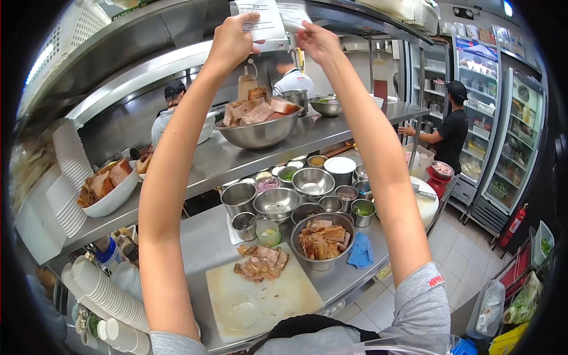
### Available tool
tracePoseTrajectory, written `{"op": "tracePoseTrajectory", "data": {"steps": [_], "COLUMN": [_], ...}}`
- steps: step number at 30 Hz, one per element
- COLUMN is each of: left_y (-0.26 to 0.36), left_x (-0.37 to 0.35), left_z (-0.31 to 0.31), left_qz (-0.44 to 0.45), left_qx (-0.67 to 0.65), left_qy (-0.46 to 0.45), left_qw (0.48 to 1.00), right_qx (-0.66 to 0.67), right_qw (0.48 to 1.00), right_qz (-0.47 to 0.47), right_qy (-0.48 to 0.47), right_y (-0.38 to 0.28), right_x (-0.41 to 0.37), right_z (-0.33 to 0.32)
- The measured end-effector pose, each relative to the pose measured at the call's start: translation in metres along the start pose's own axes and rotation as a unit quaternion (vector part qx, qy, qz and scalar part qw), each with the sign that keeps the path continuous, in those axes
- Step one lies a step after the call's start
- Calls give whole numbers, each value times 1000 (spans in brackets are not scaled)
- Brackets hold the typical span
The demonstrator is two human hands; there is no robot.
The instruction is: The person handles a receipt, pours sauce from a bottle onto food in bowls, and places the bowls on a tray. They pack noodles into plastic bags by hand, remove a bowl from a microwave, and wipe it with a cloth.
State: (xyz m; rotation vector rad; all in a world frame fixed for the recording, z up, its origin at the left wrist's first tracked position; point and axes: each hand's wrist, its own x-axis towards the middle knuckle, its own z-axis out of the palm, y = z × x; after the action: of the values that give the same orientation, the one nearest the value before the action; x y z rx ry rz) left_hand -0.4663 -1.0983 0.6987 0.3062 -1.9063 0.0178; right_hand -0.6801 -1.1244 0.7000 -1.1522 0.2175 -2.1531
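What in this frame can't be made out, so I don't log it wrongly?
- Print on the paper slips: too small and blurred, head view.
- Grip of left hand and right hand: fingertips merge with the slips.
- Contents of the small metal containers: too small to tell.
- Co-worker behind the shelf: lower body hidden by it.
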Motion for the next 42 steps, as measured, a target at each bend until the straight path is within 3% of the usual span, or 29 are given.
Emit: {"op": "tracePoseTrajectory", "data": {"steps": [4, 9, 12, 13, 14, 16, 18, 21, 22, 23, 24, 25, 27, 29, 30, 33, 35, 36, 38, 42], "left_y": [-5, -12, -22, -11, 0, -23, -7, 29, 40, 54, 74, 82, 94, 105, 99, 120, 149, 167, 208, 288], "left_x": [12, 64, 86, 77, 68, 69, 37, -15, -33, -52, -74, -89, -119, -142, -149, -178, -193, -199, -215, -249], "left_z": [22, 20, 18, 17, 15, 14, 11, 8, 7, 3, -4, -11, -32, -55, -60, -78, -87, -92, -101, -128], "left_qz": [-54, -53, -37, -45, -51, 101, 101, 130, 134, 170, 156, 171, 122, 236, 291, 422, 505, 542, 590, 622], "left_qx": [-78, -99, -102, -52, -3, 298, 284, 65, 0, -61, -136, -181, -271, -324, -400, -521, -587, -617, -670, -739], "left_qy": [-53, -55, -52, -31, -11, 69, 81, 83, 93, 108, 98, 92, 33, 117, 102, 94, 96, 100, 111, 147], "left_qw": [994, 992, 993, 997, 999, 947, 950, 986, 987, 977, 973, 964, 954, 909, 863, 736, 625, 562, 437, 213], "right_qx": [-26, -69, -126, -168, -247, -364, -476, -610, -684, -723, -766, -770, -740, -755, -762, -808, -892, -906, -911, -951], "right_qw": [999, 996, 992, 986, 968, 931, 876, 763, 682, 609, 483, 438, 390, 367, 412, 447, 389, 397, 407, 304], "right_qz": [-24, -50, -12, -6, 6, -24, -18, 109, 106, 177, 88, 218, 375, 442, 401, 316, 187, 136, 66, 27], "right_qy": [40, 25, 19, -16, 48, -10, -71, -182, -237, -273, -415, -409, -400, -316, -298, -218, -135, -61, -14, 44], "right_y": [-22, -37, -52, -59, -65, -76, -93, -124, -128, -135, -142, -150, -166, -181, -189, -202, -199, -196, -183, -133], "right_x": [15, 35, 11, -1, -14, -41, -81, -177, -214, -252, -289, -336, -422, -499, -531, -609, -648, -668, -697, -732], "right_z": [-25, -12, -8, -11, -12, -30, -42, -41, -40, -35, -37, -23, 15, 73, 104, 201, 285, 326, 418, 533]}}
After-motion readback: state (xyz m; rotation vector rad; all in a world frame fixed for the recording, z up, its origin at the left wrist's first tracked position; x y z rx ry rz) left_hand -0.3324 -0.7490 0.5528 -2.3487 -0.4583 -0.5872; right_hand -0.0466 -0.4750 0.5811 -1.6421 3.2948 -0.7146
